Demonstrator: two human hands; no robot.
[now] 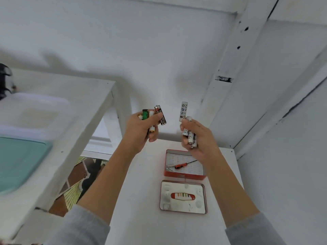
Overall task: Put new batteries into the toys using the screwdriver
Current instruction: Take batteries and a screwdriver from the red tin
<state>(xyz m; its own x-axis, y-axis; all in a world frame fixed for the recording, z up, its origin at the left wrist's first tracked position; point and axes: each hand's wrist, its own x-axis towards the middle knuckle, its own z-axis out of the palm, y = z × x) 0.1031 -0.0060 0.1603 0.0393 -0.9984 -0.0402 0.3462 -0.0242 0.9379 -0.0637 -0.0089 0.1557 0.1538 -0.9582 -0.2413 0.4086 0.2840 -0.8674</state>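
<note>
**Batteries in both hands above the open tin**

Batteries are filling both of my hands right now. My left hand [141, 129] is gripping a mixed bunch [152, 117]: a green cell, a white one and a dark red-and-black one that is sticking up past my fingers. My right hand [196, 138] is curling around a cluster of white batteries [190, 136], and I am pinching one more white cell [183, 111] upright at my fingertips. Both hands are hovering well above the white table [141, 200], apart from each other.

Below my right hand, the red tin [184, 163] is lying open on the table. Inside it, the screwdriver [184, 164] with its orange handle is resting at a slant, and a small white battery [171, 165] is lying just beside the handle. The tin's lid [183, 197] is sitting nearer to me, just beside the tin, inner side up. My right wrist is covering the tin's far right corner.

To my left, a second white table [79, 110] is carrying a blurred white container [33, 110] and a teal tray [19, 160]. I am seeing no toy in this view. Grey sleeves [81, 225] are covering my forearms near the bottom edge.
</note>
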